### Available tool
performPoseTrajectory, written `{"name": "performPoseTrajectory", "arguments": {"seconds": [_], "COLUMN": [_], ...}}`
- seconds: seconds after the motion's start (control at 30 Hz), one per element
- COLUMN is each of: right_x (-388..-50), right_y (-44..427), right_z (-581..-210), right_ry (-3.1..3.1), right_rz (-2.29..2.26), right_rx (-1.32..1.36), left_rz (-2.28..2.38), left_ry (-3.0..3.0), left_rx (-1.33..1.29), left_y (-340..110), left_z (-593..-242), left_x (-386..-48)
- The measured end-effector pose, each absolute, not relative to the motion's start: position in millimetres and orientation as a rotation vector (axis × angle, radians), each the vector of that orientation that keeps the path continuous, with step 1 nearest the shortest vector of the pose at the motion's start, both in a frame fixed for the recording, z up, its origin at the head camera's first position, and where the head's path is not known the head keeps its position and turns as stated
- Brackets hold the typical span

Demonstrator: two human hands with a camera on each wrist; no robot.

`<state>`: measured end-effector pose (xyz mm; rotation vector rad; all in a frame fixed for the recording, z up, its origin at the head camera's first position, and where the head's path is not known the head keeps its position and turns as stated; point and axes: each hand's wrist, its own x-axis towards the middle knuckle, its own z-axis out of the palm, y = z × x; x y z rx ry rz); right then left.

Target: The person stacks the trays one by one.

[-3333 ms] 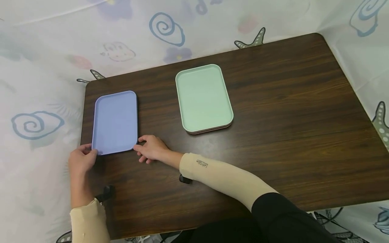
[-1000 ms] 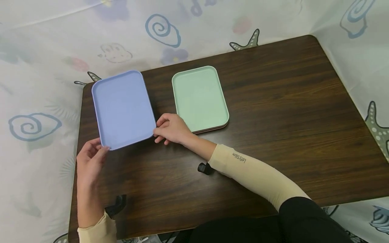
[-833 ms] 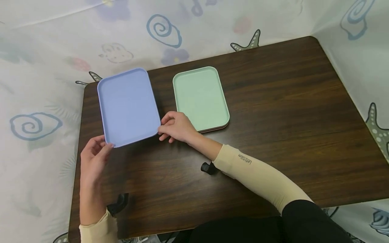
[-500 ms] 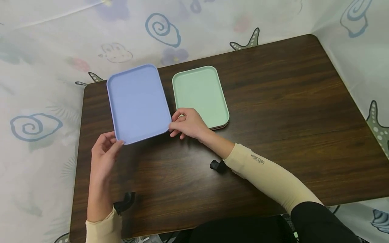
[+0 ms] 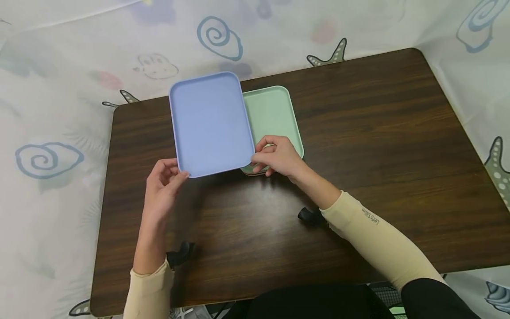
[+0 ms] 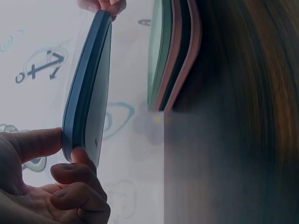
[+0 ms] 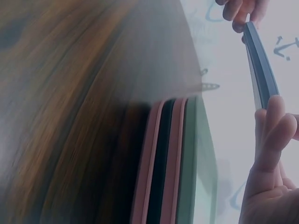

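Note:
A blue rectangular tray is held up level above the table, its right part overlapping the green tray in the head view. My left hand pinches its near left corner, thumb on the rim and fingers below. At the near right corner my right hand pinches it the same way. In the left wrist view the edge of the blue tray shows lighter and darker bands; I cannot tell if a second tray lies under it. The green tray tops a stack with pink and dark trays beneath, apart from the held tray.
The brown wood-grain table extends far to the right of the stack. A patterned white curtain hangs along its back and sides. Black wrist mounts stick out from both forearms.
Both hands have lifted the blue tray off the table's left side and carried it right and upward toward the green stack. Where it lay, bare table shows now. The stack stays put.

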<state>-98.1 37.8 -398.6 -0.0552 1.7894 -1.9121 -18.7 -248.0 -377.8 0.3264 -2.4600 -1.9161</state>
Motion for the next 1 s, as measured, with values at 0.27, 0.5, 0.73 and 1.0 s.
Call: {"name": "performPoseTrajectory", "arguments": {"seconds": [0.27,0.5,0.73,1.0], "right_x": [-99,-99,-97,-98], "right_y": [68,93,117,137], "right_z": [-400,-403,-409,-417], "right_ry": [1.822,1.863,1.912,1.960], "right_rz": [-1.887,-1.865,-1.822,-1.767], "right_rx": [-0.016,-0.018,-0.004,0.009], "left_rz": [-1.928,-1.916,-1.919,-1.821], "left_ry": [-2.478,-2.501,-2.561,-2.604], "left_rx": [0.273,0.227,0.227,0.161], "left_y": [-224,-201,-181,-162], "left_z": [-387,-395,-405,-420], "left_x": [-28,-33,-39,-42]}}
